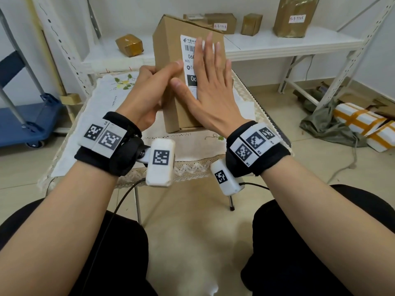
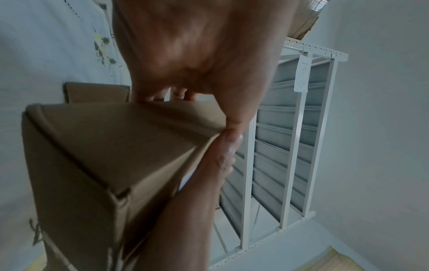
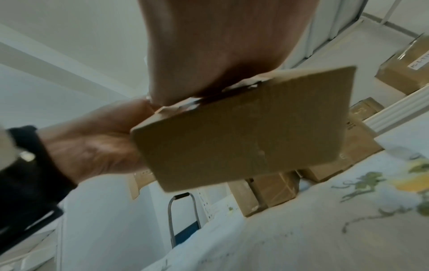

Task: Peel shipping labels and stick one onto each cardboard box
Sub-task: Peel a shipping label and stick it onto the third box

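Observation:
A tall brown cardboard box (image 1: 168, 60) is held tilted above the small table. A white shipping label (image 1: 189, 58) with a barcode lies on its upper face. My left hand (image 1: 149, 90) grips the box's left edge, thumb on top and fingers underneath. My right hand (image 1: 209, 82) lies flat on the label with straight, spread fingers. In the left wrist view the box (image 2: 97, 155) fills the lower left, with my left thumb (image 2: 236, 102) on its edge. The right wrist view shows the box's underside (image 3: 243, 132) and my left hand (image 3: 92, 146) holding it.
A white lace cloth (image 1: 102, 97) covers the table. Behind it a white metal shelf (image 1: 256, 48) carries several brown parcels, some labelled (image 1: 292, 16). A blue cart (image 1: 25, 116) stands at the left. White taped packages (image 1: 363, 124) lie on the floor at the right.

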Demonstrator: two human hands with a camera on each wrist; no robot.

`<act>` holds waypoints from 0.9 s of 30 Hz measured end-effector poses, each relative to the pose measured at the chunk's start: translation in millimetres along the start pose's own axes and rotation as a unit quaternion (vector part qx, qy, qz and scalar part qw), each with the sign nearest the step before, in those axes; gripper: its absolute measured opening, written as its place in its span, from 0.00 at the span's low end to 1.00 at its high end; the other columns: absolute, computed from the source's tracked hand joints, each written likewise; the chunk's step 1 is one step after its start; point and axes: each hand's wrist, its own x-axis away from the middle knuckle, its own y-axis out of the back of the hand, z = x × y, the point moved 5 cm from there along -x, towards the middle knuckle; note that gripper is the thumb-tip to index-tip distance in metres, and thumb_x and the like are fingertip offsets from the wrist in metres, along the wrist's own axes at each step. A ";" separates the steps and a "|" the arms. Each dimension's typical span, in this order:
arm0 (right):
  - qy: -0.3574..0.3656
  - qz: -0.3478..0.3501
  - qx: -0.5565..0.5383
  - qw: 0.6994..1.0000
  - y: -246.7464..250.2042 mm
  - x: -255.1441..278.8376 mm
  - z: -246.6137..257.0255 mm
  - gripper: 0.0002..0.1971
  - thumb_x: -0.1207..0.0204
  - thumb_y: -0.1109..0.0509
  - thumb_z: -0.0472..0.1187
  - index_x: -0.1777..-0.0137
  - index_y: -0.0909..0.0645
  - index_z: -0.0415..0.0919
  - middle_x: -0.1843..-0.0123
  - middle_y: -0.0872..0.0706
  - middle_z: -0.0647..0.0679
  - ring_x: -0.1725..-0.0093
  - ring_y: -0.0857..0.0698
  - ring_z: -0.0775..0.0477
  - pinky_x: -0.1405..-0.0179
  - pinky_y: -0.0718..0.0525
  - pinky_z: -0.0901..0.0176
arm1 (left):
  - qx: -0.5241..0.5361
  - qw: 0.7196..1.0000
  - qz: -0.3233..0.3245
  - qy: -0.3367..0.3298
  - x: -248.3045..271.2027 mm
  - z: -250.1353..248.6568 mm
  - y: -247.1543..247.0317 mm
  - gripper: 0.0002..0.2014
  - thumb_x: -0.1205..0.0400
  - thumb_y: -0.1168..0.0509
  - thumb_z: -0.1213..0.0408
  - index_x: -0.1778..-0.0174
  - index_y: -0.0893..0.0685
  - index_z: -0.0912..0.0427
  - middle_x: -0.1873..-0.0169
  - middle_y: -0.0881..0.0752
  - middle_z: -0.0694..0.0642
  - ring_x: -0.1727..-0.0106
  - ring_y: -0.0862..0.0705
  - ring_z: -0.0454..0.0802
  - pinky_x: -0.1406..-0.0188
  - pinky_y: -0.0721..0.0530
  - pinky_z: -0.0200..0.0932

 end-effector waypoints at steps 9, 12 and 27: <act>0.020 0.006 -0.026 0.999 -3.2 4.7 9.2 0.48 0.17 0.53 0.70 0.09 0.63 0.38 0.08 0.66 0.38 0.09 0.65 0.39 0.12 0.69 0.38 | 0.013 1.000 -0.001 0.005 -0.9 -0.1 6.9 0.33 0.23 0.28 0.43 0.26 0.23 0.56 0.44 0.07 0.49 0.46 0.07 0.46 0.54 0.13 0.46; 0.015 -0.016 -0.043 0.999 6.3 -5.0 5.4 0.49 0.17 0.53 0.69 0.09 0.63 0.36 0.08 0.66 0.37 0.09 0.65 0.38 0.12 0.68 0.32 | 0.008 1.000 0.017 0.008 1.7 1.6 2.0 0.34 0.24 0.27 0.43 0.26 0.23 0.56 0.41 0.08 0.48 0.45 0.08 0.44 0.51 0.14 0.47; 0.078 0.062 -0.036 0.994 -10.8 18.8 29.0 0.54 0.20 0.47 0.73 0.10 0.65 0.35 0.08 0.67 0.37 0.09 0.67 0.40 0.11 0.67 0.39 | 0.044 0.999 -0.001 0.008 0.8 1.8 15.7 0.33 0.22 0.26 0.46 0.24 0.23 0.60 0.39 0.09 0.52 0.43 0.08 0.46 0.60 0.11 0.37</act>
